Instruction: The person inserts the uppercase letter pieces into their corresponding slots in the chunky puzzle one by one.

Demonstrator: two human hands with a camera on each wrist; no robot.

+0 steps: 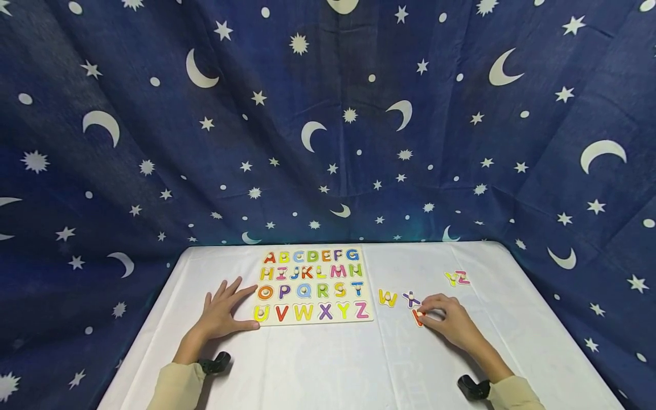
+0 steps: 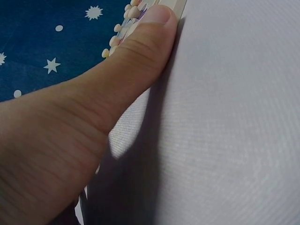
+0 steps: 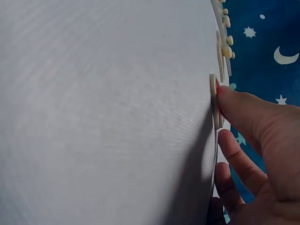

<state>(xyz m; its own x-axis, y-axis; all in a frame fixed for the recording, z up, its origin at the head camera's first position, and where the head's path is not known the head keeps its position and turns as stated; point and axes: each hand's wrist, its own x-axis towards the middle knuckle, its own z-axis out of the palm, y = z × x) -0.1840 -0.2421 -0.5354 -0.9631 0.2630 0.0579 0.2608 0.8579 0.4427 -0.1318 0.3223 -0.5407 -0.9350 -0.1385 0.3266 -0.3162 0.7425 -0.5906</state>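
A wooden alphabet puzzle board [image 1: 366, 296] lies on the table, its upper rows filled with knobbed letter pieces. In the bottom row, the U has a knob, while V to Z show as flat coloured shapes. My left hand [image 1: 221, 313] rests at the board's left edge, fingers spread, with the thumb [image 2: 140, 42] along its lower corner. Right of the board, my right hand [image 1: 453, 322] pinches a red letter piece [image 1: 417, 319] between thumb and fingers, which partly hide it. Just beyond it lie a purple X piece [image 1: 411, 299] and a yellow W piece [image 1: 388, 298].
Farther back on the right, a yellow Y piece [image 1: 451, 278] and a pink Z piece [image 1: 462, 277] lie close together. A white cloth covers the table [image 1: 328, 370]. Behind its far edge hangs a blue curtain [image 1: 328, 142] with moons and stars.
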